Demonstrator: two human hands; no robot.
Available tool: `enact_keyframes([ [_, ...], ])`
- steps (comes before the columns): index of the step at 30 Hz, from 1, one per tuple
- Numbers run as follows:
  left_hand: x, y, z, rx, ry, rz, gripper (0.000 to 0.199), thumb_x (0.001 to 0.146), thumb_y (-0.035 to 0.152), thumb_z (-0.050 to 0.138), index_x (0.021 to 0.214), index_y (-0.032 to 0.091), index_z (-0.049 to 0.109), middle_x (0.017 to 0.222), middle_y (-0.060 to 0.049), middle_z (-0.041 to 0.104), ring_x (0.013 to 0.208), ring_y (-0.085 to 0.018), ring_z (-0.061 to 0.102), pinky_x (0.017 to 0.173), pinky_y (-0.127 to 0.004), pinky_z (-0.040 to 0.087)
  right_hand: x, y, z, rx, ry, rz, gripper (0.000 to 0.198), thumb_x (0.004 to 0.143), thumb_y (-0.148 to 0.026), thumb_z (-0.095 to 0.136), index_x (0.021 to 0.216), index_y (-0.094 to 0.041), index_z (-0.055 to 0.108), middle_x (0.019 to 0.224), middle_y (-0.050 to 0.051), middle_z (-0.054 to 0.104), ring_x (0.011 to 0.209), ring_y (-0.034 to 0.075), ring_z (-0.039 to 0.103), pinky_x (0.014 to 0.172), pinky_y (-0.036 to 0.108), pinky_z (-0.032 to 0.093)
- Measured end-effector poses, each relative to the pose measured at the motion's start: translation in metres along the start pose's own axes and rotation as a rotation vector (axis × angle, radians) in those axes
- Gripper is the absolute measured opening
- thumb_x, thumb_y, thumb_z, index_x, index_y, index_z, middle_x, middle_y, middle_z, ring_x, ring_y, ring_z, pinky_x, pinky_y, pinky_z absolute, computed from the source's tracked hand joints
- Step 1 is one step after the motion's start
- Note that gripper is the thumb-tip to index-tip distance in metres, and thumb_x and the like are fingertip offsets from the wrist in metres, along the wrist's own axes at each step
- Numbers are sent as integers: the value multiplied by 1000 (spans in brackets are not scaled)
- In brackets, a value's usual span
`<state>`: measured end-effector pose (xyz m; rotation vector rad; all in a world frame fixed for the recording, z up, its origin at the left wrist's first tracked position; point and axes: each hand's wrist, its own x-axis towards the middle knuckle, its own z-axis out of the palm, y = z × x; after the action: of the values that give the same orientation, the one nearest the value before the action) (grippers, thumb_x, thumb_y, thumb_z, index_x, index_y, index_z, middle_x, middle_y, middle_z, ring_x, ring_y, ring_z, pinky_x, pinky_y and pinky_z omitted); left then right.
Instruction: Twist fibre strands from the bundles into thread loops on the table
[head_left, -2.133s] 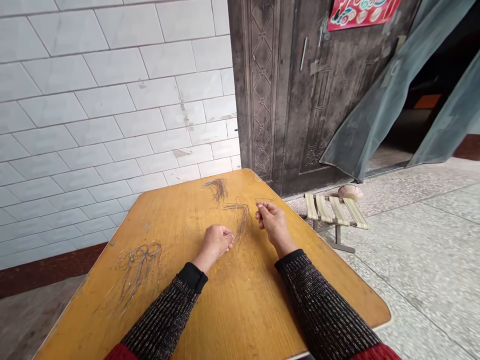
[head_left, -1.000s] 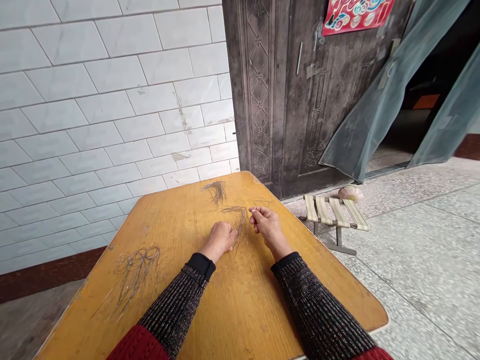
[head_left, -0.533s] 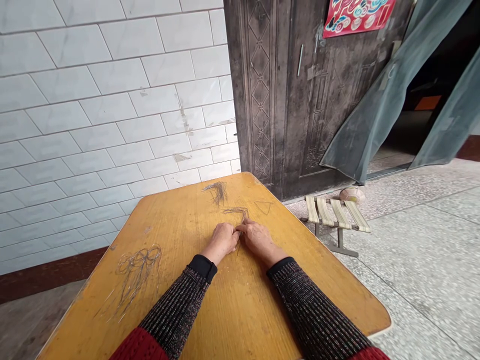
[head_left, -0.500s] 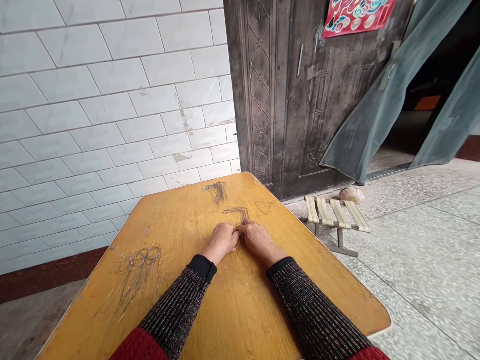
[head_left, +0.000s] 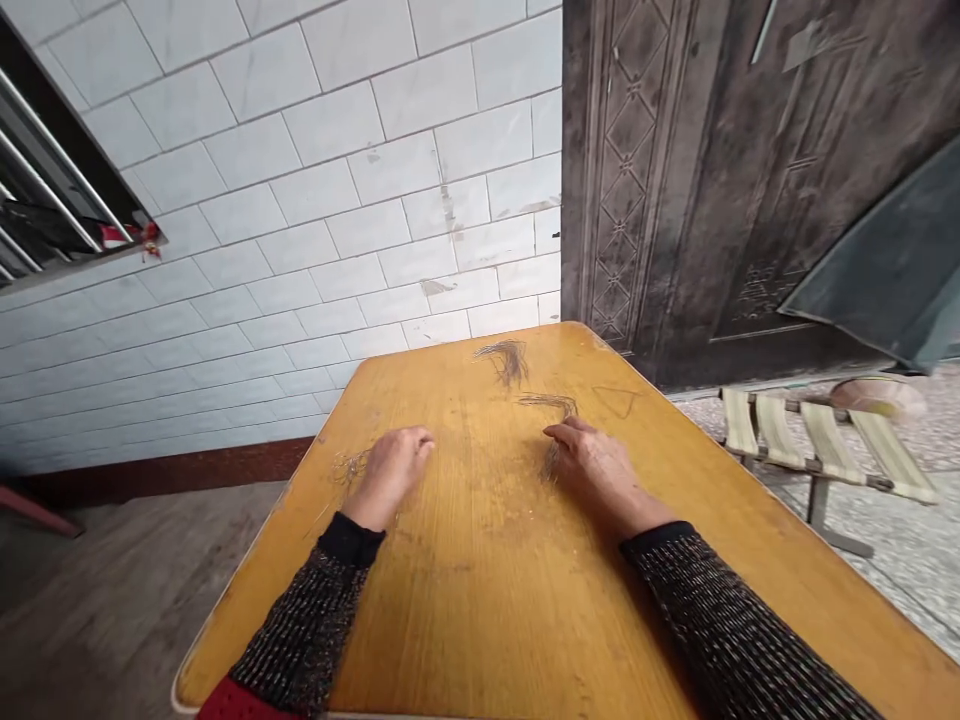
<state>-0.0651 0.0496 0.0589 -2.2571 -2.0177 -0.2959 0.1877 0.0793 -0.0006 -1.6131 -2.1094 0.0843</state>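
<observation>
My left hand (head_left: 391, 470) is closed, its fingers curled down above the left side of the table. Whatever it may hold is hidden by the back of the hand. Partly behind it lies a bundle of thin looped wires (head_left: 349, 468). On the right, my right hand (head_left: 600, 465) rests on the tabletop, its fingers closed round a bundle of thin bent wires (head_left: 551, 402). Those wires stick out beyond its fingers, and some ends show below the fingertips. Farther back lies a separate bunch of curved wires (head_left: 511, 360). A wire triangle (head_left: 616, 400) lies right of it.
The wooden table (head_left: 465, 600) stands by a white tiled wall (head_left: 300, 250). A dark carved door (head_left: 675, 200) is at the back right. A folding stool with woven straps (head_left: 825, 445) stands right of the table. A barred window (head_left: 60, 180) is at upper left.
My hands were together at the bent wires; now my left hand has moved away to the left, over the looped wires. My right hand stays by the bent wires. The view has swung left.
</observation>
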Motion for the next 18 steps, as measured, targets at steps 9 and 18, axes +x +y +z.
enact_keyframes([
  [9,-23,-37,26,117,-110,-178,22,73,34,53,63,15,59,66,-9,61,71,-23,59,65,-32,40,-1,0,2,-2,5,-46,31,83,-15,38,100,-18,63,96,7,62,79,18,59,60,24,38],
  [18,-26,-42,37,-5,-64,-81,19,70,5,47,77,17,59,73,-4,62,70,-16,58,63,-25,39,-3,-3,2,-1,-5,-94,31,83,-14,38,101,-17,63,95,7,62,76,17,59,58,25,38],
])
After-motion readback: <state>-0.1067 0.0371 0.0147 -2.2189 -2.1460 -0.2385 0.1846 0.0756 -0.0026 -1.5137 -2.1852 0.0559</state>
